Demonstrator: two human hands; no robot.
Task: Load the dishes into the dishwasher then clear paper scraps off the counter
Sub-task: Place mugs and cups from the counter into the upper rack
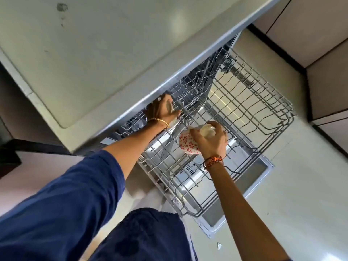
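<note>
- Here, my right hand (pixel 211 143) grips a red-patterned bowl (pixel 188 144), tipped on its side over the pulled-out rack (pixel 263 102).
- My left hand (pixel 162 110) is closed around a pale dish (pixel 169 106) at the rack's back edge, just under the counter (pixel 94 53).
- The rack sits above the open door (pixel 259 172).

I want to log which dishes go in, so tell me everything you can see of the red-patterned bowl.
The bowl is white with a repeating red flower-like pattern on its outer wall, and looks like glazed ceramic. It is tipped on its side, held by the right hand, whose fingers wrap over it together with a plain white dish lying against it. It is just above the pulled-out wire rack of the dishwasher, near the rack's left side. Whether it already touches the wires cannot be told.
</note>
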